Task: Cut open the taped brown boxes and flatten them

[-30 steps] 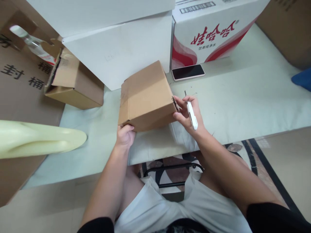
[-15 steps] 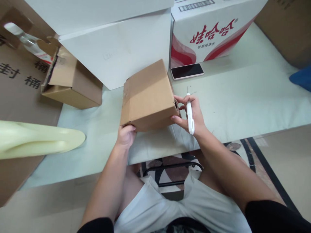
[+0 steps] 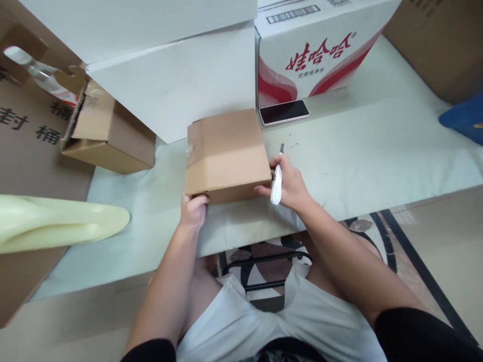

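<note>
A brown cardboard box [image 3: 234, 151] is between my hands at the front half of the table. My left hand [image 3: 193, 210] is closed on its near left corner, thumb along the lower edge and fingers hidden beneath. My right hand [image 3: 290, 183] is at the box's right end and holds a white utility knife [image 3: 276, 185], its metal blade pointing away from me. The thumb and some fingers of that hand also touch the box's right end, which looks torn at the edge.
Behind the box are a large white carton [image 3: 211, 75], a phone [image 3: 285, 112] and a red-and-white water carton [image 3: 313, 65]. At left stand an open brown box [image 3: 116, 130], a clear bottle [image 3: 51, 80] and a pale yellow object [image 3: 64, 223]. A blue thing [image 3: 464, 118] lies far right.
The box has come down flatter and turned slightly, its right end lower and nearer me. My right hand and the knife have shifted left, and the knife has tilted. My left hand keeps its grip.
</note>
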Demonstrator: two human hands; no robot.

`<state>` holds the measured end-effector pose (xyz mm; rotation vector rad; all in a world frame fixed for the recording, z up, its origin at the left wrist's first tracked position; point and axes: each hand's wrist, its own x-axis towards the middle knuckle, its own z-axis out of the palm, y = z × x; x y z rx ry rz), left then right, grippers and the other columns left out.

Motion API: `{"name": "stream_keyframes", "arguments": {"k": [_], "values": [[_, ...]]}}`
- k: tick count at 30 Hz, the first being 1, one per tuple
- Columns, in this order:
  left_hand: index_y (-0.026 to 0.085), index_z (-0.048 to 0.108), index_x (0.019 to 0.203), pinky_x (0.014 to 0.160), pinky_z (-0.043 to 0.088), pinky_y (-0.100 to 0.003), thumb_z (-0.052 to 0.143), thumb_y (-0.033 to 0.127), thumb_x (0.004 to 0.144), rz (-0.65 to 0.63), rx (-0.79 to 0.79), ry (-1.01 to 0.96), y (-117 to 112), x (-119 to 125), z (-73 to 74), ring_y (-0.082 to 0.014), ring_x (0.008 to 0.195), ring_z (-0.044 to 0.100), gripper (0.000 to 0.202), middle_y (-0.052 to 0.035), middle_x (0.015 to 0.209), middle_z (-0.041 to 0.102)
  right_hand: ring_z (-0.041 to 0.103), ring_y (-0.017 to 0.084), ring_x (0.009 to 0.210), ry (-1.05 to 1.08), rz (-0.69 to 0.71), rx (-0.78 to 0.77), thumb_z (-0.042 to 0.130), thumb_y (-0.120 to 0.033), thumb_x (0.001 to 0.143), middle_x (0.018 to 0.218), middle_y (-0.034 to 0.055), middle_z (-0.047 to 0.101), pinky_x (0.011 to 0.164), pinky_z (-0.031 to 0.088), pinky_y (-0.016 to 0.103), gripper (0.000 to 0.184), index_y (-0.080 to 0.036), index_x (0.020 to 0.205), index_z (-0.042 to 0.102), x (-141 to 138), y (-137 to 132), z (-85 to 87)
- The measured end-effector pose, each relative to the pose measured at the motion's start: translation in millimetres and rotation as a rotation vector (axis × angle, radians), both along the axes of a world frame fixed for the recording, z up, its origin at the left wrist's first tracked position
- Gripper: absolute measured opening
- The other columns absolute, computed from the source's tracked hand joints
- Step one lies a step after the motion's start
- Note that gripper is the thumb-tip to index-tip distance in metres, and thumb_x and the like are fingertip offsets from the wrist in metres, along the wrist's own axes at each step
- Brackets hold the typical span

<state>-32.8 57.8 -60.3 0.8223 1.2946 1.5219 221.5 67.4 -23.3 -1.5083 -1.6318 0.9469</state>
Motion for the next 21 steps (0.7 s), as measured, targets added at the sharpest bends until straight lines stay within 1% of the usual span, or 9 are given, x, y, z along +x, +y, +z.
{"name": "stream_keyframes", "arguments": {"k": [3, 7, 10, 12, 15, 18, 21], "values": [[0.022, 0.071, 0.075, 0.079, 0.051, -0.030, 0.061, 0.014, 0.038, 0.010, 0.007, 0.010, 1.0, -1.2, -3.8, -0.0209, 0.079, 0.066, 0.039, -0.0001, 0.072, 0.070, 0.053, 0.018, 0.070, -0.036, 0.035, -0.002, 0.080, -0.047, 0.058, 0.078, -0.0040, 0.057, 0.066, 0.038, 0.033, 0.060, -0.028, 0.096, 0.038, 2.0, 1.8, -0.2], [0.021, 0.070, 0.069, 0.081, 0.052, -0.032, 0.061, 0.015, 0.037, -0.012, 0.007, 0.023, -0.2, 0.9, -7.0, -0.0229, 0.080, 0.067, 0.033, -0.0008, 0.067, 0.067, 0.049, 0.017, 0.069, -0.030, 0.075, -0.037, 0.077, -0.047, 0.061, 0.074, -0.0055, 0.052, 0.067, 0.036, 0.032, 0.056, -0.028, 0.094, 0.036, 3.7, 4.4, -2.2], [0.021, 0.073, 0.070, 0.083, 0.053, -0.034, 0.062, 0.014, 0.038, -0.017, -0.002, 0.037, -1.4, 1.3, -7.9, -0.0236, 0.082, 0.068, 0.035, -0.0007, 0.070, 0.070, 0.048, 0.017, 0.069, -0.007, 0.106, -0.049, 0.076, -0.046, 0.061, 0.074, -0.0060, 0.051, 0.068, 0.035, 0.032, 0.057, -0.028, 0.093, 0.033, 4.5, 5.6, -1.2], [0.021, 0.074, 0.071, 0.083, 0.054, -0.034, 0.062, 0.014, 0.038, -0.015, -0.012, 0.041, -1.8, 0.4, -7.6, -0.0238, 0.082, 0.068, 0.036, -0.0010, 0.074, 0.072, 0.049, 0.017, 0.070, -0.011, 0.099, -0.055, 0.077, -0.045, 0.060, 0.076, -0.0057, 0.051, 0.069, 0.035, 0.033, 0.058, -0.028, 0.093, 0.032, 4.6, 5.3, 0.4], [0.021, 0.073, 0.070, 0.083, 0.055, -0.036, 0.062, 0.015, 0.039, -0.031, -0.012, 0.043, -2.0, -0.5, -5.3, -0.0237, 0.080, 0.068, 0.033, -0.0007, 0.072, 0.072, 0.049, 0.017, 0.071, -0.021, 0.065, -0.059, 0.078, -0.045, 0.059, 0.080, -0.0049, 0.052, 0.070, 0.035, 0.033, 0.060, -0.028, 0.093, 0.032, 4.8, 4.3, 0.9], [0.020, 0.072, 0.067, 0.083, 0.055, -0.034, 0.063, 0.014, 0.039, -0.060, -0.014, 0.033, -2.3, 0.6, -2.2, -0.0230, 0.080, 0.069, 0.030, -0.0014, 0.072, 0.072, 0.049, 0.017, 0.071, 0.022, 0.049, -0.040, 0.079, -0.049, 0.058, 0.083, -0.0043, 0.052, 0.071, 0.036, 0.034, 0.063, -0.028, 0.095, 0.032, 5.2, 4.3, -2.5], [0.020, 0.073, 0.067, 0.078, 0.054, -0.031, 0.062, 0.013, 0.038, -0.058, -0.028, -0.002, -2.4, 1.7, 0.2, -0.0218, 0.079, 0.068, 0.032, -0.0022, 0.073, 0.073, 0.049, 0.017, 0.071, 0.095, 0.054, -0.015, 0.081, -0.053, 0.057, 0.087, -0.0034, 0.054, 0.070, 0.037, 0.034, 0.067, -0.028, 0.096, 0.032, 5.6, 4.9, -7.1]]}}
